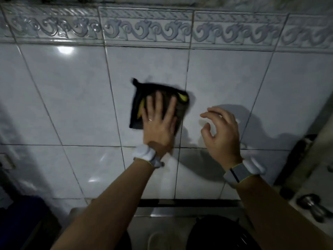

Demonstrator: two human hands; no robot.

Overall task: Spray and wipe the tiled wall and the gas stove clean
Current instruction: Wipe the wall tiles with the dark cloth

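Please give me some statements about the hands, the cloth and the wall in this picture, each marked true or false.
1. The left hand presses a dark cloth flat against the tiled wall. True.
2. The right hand holds a spray bottle. False: it holds nothing, its fingers loosely curled.
3. A patterned border runs above the plain tiles. True.
4. The cloth covers that border. False: it lies lower, on plain tiles.

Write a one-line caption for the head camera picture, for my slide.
The left hand presses a dark cloth flat against the tiled wall while the right hand hovers empty beside it.
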